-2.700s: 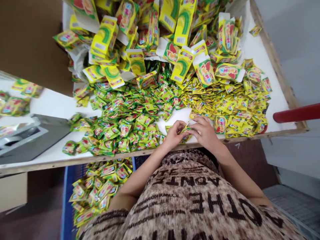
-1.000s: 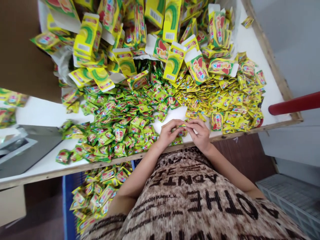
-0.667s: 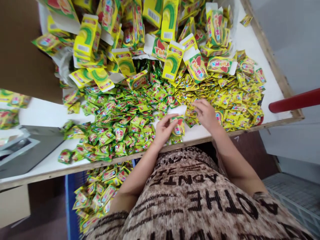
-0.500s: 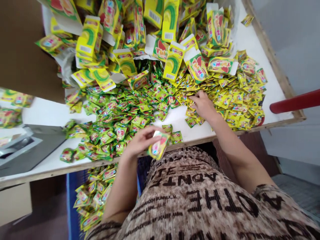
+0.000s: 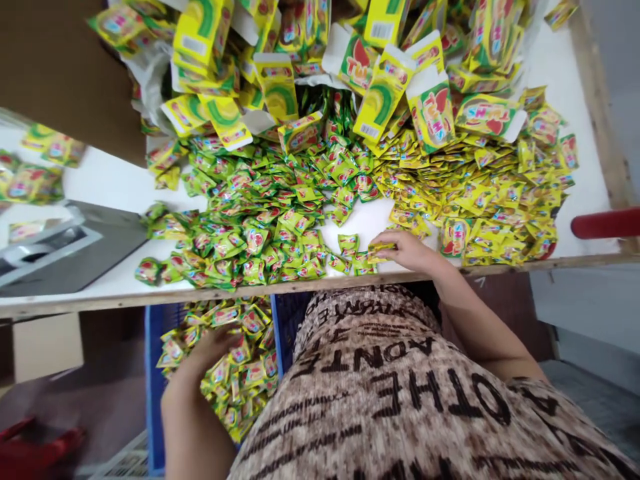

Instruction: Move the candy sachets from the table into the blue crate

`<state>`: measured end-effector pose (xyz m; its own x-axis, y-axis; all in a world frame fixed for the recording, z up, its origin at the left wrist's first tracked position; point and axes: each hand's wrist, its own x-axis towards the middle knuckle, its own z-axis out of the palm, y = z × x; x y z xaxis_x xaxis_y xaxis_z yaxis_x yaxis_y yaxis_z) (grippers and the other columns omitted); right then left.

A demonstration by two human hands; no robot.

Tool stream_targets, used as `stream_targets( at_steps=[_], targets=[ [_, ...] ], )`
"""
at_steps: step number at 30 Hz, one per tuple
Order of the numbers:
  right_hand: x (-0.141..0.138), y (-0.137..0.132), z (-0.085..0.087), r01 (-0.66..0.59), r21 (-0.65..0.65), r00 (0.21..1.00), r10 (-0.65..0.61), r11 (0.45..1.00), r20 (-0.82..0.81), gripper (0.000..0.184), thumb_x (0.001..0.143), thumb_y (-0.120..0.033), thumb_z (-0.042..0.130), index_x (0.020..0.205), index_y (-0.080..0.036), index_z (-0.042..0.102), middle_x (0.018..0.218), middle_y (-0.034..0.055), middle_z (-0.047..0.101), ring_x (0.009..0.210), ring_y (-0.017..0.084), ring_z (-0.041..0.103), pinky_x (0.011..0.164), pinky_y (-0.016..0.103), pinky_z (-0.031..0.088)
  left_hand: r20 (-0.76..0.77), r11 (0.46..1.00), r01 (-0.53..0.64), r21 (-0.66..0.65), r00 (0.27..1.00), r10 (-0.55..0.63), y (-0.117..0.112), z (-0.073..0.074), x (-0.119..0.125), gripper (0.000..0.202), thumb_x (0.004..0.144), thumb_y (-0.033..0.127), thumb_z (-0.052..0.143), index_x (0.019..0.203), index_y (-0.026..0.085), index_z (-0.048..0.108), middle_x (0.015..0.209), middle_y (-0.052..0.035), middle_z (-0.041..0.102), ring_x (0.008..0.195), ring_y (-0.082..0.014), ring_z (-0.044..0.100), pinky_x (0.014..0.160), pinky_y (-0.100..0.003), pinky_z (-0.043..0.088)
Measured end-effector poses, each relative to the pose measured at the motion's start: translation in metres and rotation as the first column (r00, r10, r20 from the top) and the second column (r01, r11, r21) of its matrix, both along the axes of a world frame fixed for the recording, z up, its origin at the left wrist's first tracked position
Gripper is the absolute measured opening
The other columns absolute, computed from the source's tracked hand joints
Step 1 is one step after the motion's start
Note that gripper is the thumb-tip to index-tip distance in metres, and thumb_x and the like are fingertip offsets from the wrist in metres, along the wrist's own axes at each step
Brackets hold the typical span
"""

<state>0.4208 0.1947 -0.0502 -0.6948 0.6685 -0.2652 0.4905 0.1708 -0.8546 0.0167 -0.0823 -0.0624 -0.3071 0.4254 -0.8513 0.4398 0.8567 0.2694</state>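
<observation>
My right hand [image 5: 411, 251] is at the front edge of the table, its fingers pinched on yellow candy sachets [image 5: 383, 247]. Beside its fingertips lie a few green sachets [image 5: 349, 244]. Behind it spreads a heap of yellow sachets [image 5: 480, 193], and to the left a heap of green sachets [image 5: 255, 200]. My left hand [image 5: 216, 345] is below the table, over a blue crate [image 5: 154, 393] with many filled candy boxes [image 5: 255, 383] in it. That hand is dark and smeared, so I cannot make out its fingers or anything in them.
Open, printed cardboard boxes [image 5: 383, 93] are piled at the back of the table. A brown carton [image 5: 65, 73] stands at the back left above a grey metal plate [image 5: 100, 247]. A red bar [image 5: 607, 224] juts in at the right. A wooden strip [image 5: 240, 291] edges the table.
My left hand, which held a small filled box at the table edge, has moved down and left over the crate. My right hand has drawn back from the yellow heap with yellow sachets.
</observation>
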Motion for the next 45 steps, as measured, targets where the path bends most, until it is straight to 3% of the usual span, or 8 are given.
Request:
stream_targets(
  at_steps=[6,19,27,32,36,39,42,45],
  targets=[
    [-0.026,0.004,0.015,-0.242,0.116,0.952,0.213,0.963,0.218,0.027,0.068,-0.020,0.081,0.092,-0.020,0.071,0.070,-0.0033,0.063,0.066,0.015,0.056,0.061,0.024,0.037,0.451,0.870,0.047,0.491,0.840,-0.300,0.106,0.060,0.078,0.038,0.079,0.048,0.067,0.106,0.021,0.071,0.105,-0.0075,0.071,0.096,-0.0246,0.067,0.089,-0.038,0.055],
    [-0.053,-0.021,0.016,-0.372,0.272,0.875,0.237,0.887,0.423,0.035,0.067,-0.021,0.083,0.095,-0.011,0.064,0.089,0.0130,0.066,0.090,0.028,0.062,0.070,0.032,0.045,0.017,0.429,0.320,0.845,0.786,-0.619,0.248,0.052,0.161,0.021,0.083,0.032,0.063,0.095,0.016,0.071,0.088,-0.0056,0.072,0.077,-0.0179,0.066,0.068,-0.025,0.050],
    [0.022,-0.066,0.016,0.181,0.310,0.983,-0.168,0.933,-0.067,0.013,0.084,-0.018,0.066,0.096,-0.020,0.060,0.097,0.0059,0.065,0.094,0.021,0.061,0.083,0.032,0.046,-0.615,-0.426,0.522,0.739,0.263,-0.744,0.326,0.047,0.303,0.042,0.090,0.012,0.046,0.127,0.026,0.060,0.131,-0.0111,0.058,0.121,-0.0263,0.049,0.097,-0.042,0.039],
    [0.071,-0.087,0.030,0.602,0.178,0.798,-0.585,0.778,-0.141,0.015,0.086,-0.028,0.064,0.098,-0.021,0.059,0.092,0.0027,0.068,0.085,0.019,0.065,0.079,0.031,0.049,-0.764,-0.661,0.527,0.534,-0.035,-0.645,0.330,0.026,0.369,0.045,0.088,0.013,0.048,0.130,0.026,0.056,0.154,-0.0108,0.034,0.143,-0.0335,0.026,0.107,-0.056,0.026],
    [0.096,-0.086,0.038,0.876,0.092,0.478,-0.831,0.473,-0.286,0.029,0.080,-0.033,0.072,0.103,-0.020,0.060,0.095,0.0038,0.069,0.084,0.019,0.066,0.079,0.032,0.052,-0.777,-0.586,0.606,0.538,0.088,-0.623,0.311,0.034,0.354,0.032,0.088,0.010,0.044,0.115,0.016,0.061,0.145,-0.0160,0.044,0.141,-0.0317,0.029,0.110,-0.056,0.021],
    [0.097,-0.067,0.037,0.952,0.054,0.299,-0.869,0.302,-0.395,0.034,0.077,-0.034,0.074,0.105,-0.019,0.060,0.096,0.0045,0.067,0.083,0.018,0.065,0.078,0.033,0.053,-0.663,-0.298,0.690,0.659,0.348,-0.663,0.295,0.044,0.318,0.032,0.084,0.015,0.052,0.116,0.013,0.054,0.120,-0.0167,0.059,0.120,-0.0302,0.051,0.103,-0.049,0.034],
    [0.075,-0.039,0.033,0.949,0.027,0.286,-0.823,0.313,-0.491,0.033,0.077,-0.035,0.074,0.102,-0.020,0.059,0.092,0.0039,0.067,0.080,0.018,0.065,0.075,0.032,0.054,-0.443,0.105,0.658,0.746,0.607,-0.660,0.277,0.044,0.287,0.048,0.077,0.030,0.066,0.119,0.014,0.049,0.103,-0.0114,0.063,0.094,-0.0256,0.060,0.081,-0.035,0.047],
    [0.042,-0.016,0.029,0.882,0.167,0.462,-0.736,0.441,-0.494,0.025,0.079,-0.035,0.070,0.097,-0.020,0.061,0.087,0.0039,0.066,0.078,0.019,0.064,0.072,0.032,0.053,-0.323,0.333,0.559,0.759,0.768,-0.553,0.256,0.033,0.272,0.047,0.073,0.035,0.069,0.112,0.018,0.049,0.097,-0.0069,0.062,0.086,-0.0227,0.060,0.071,-0.031,0.046]
  ],
)
